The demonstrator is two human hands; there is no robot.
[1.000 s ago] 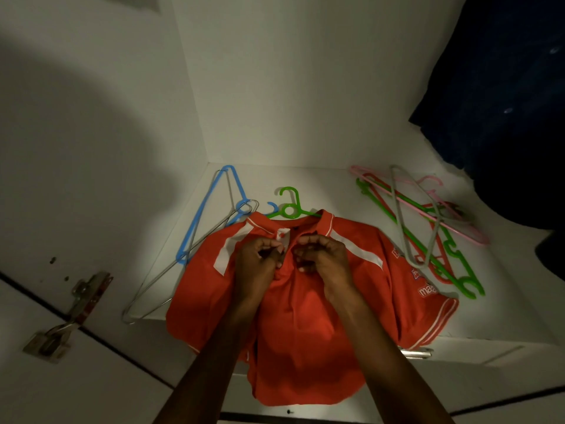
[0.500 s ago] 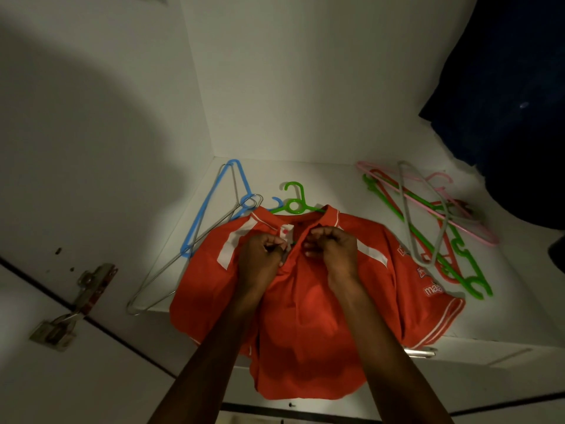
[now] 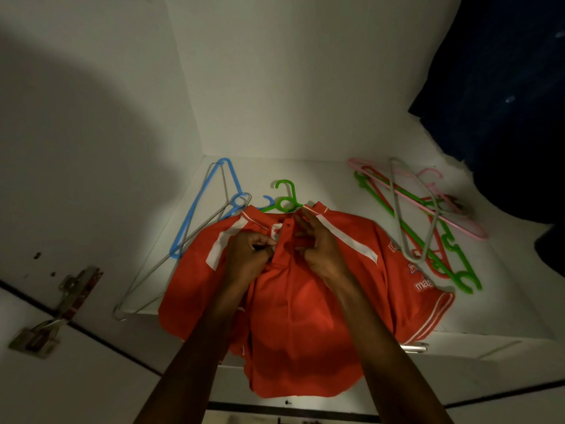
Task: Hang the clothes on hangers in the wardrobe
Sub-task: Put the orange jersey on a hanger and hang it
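The white wardrobe shelf (image 3: 305, 175) carries an orange shirt (image 3: 299, 316) under the fingers (image 3: 269, 240), blue and wire hangers (image 3: 195, 215) left of them, and piled hangers (image 3: 428, 228) right.

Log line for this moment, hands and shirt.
left hand: pinching placket | right hand: at collar | red shirt: flat on shelf, green hanger hook at collar
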